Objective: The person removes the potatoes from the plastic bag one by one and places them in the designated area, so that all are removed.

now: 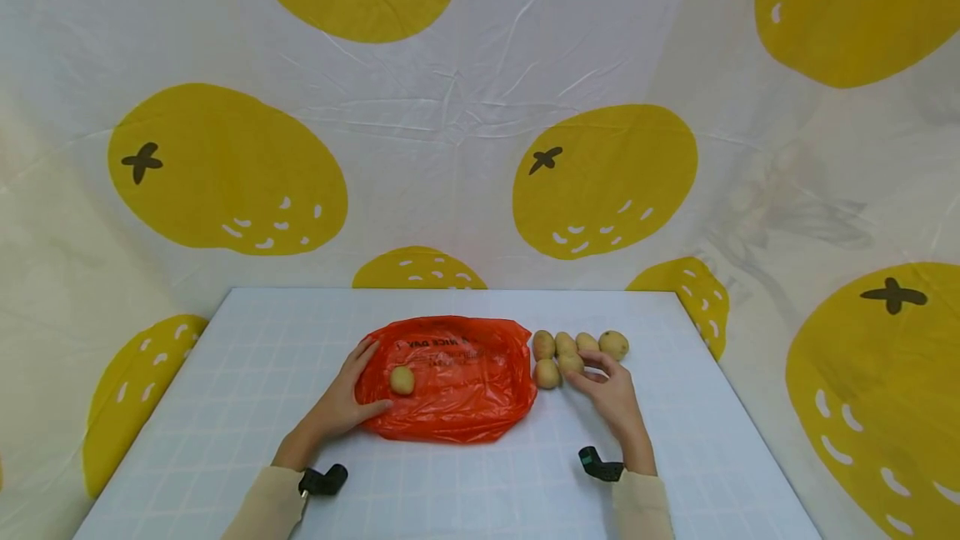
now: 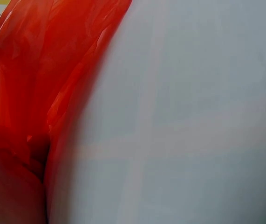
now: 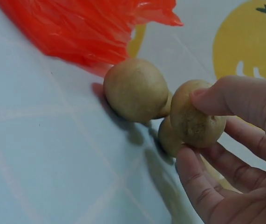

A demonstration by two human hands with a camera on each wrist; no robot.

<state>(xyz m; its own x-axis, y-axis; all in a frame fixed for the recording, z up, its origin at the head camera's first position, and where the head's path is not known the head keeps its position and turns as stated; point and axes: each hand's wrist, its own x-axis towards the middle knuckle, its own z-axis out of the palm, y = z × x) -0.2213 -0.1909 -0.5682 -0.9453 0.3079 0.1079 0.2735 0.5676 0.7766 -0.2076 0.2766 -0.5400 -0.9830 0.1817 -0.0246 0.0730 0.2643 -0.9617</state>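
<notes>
A red plastic bag (image 1: 465, 407) lies flat in the middle of the table, with one small potato (image 1: 402, 380) on its left part. My left hand (image 1: 347, 394) rests at the bag's left edge, thumb and fingers spread apart around that potato. Red plastic (image 2: 44, 56) fills the left of the left wrist view, where little of the hand can be made out. To the right of the bag, my right hand (image 1: 611, 394) pinches a potato (image 3: 198, 116) between thumb and fingers. Close by, a potato (image 1: 547, 373) sits beside the bag, with several more (image 1: 614, 345) in a row behind.
The white table (image 1: 480, 494) has a faint grid pattern. Behind it hangs a pale sheet (image 1: 450, 190) printed with large yellow fruit. A small black camera sits on each wrist.
</notes>
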